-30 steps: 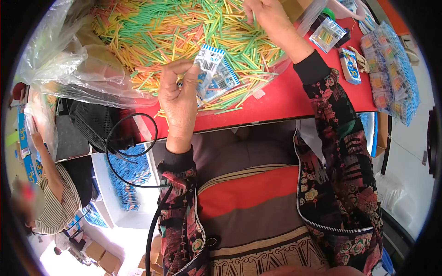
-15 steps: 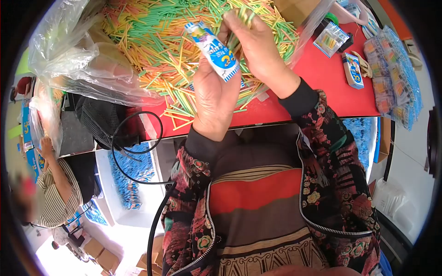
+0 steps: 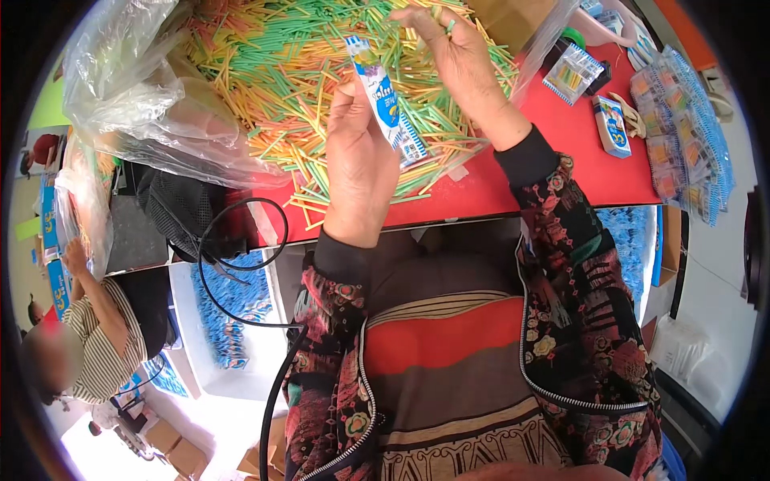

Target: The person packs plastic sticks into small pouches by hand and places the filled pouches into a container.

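Note:
My left hand (image 3: 358, 164) is closed around a slim blue-and-white printed packet (image 3: 383, 98), which stands tilted above the pile, its striped lower end near the table edge. Further right and higher, my right hand (image 3: 465, 68) is raised with bent fingers, apart from the packet. Small yellow and green bits show at its fingers; whether these are stick ends or something worn, I cannot make out. Beneath both hands spreads a big heap of thin coloured sticks (image 3: 297, 104) in green, yellow, orange and pink.
Clear plastic sheeting (image 3: 152, 104) borders the heap. On the red table (image 3: 553, 172) lie a filled packet (image 3: 573, 74), a small box (image 3: 612, 126) and bundled packets (image 3: 686, 136). A black cable (image 3: 281, 361) hangs at left. Another person (image 3: 104, 337) works at far left.
My right hand has moved up and away from the packet. My left hand has shifted slightly left and lower, and the packet has turned more upright.

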A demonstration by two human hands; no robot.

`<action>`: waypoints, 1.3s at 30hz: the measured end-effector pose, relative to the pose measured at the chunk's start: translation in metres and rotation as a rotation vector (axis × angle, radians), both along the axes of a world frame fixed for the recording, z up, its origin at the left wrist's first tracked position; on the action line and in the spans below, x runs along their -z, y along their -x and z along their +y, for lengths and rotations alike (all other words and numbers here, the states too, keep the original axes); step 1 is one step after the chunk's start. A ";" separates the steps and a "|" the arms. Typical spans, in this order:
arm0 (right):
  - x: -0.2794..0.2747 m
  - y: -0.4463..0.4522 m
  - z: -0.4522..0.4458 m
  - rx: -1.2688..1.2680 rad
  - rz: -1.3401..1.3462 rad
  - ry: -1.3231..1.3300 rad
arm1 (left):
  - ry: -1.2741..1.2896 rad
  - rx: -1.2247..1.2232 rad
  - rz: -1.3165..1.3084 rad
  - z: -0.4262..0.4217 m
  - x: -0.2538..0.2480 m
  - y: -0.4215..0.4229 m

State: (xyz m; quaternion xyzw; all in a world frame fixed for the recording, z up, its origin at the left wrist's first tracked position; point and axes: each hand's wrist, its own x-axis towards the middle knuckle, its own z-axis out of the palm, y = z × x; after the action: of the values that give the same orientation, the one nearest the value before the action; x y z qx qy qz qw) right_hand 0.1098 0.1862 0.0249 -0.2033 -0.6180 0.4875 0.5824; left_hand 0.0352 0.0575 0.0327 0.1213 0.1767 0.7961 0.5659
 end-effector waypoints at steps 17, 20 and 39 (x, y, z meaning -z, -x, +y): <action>-0.045 -0.039 -0.018 -0.368 0.363 0.339 | -0.007 -0.180 0.649 -0.022 0.030 0.020; -0.043 -0.048 -0.021 -0.867 0.734 0.750 | -0.003 -0.176 0.677 -0.023 0.034 0.019; -0.043 -0.070 -0.053 -0.470 -0.687 0.573 | -0.027 -0.280 1.130 -0.029 0.035 0.033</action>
State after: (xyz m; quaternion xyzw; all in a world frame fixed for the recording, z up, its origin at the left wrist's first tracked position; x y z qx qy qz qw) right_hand 0.1794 0.1334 0.0676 -0.3592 -0.6443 0.6603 0.1407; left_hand 0.0026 0.0288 -0.0028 0.5100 0.4555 0.6772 0.2716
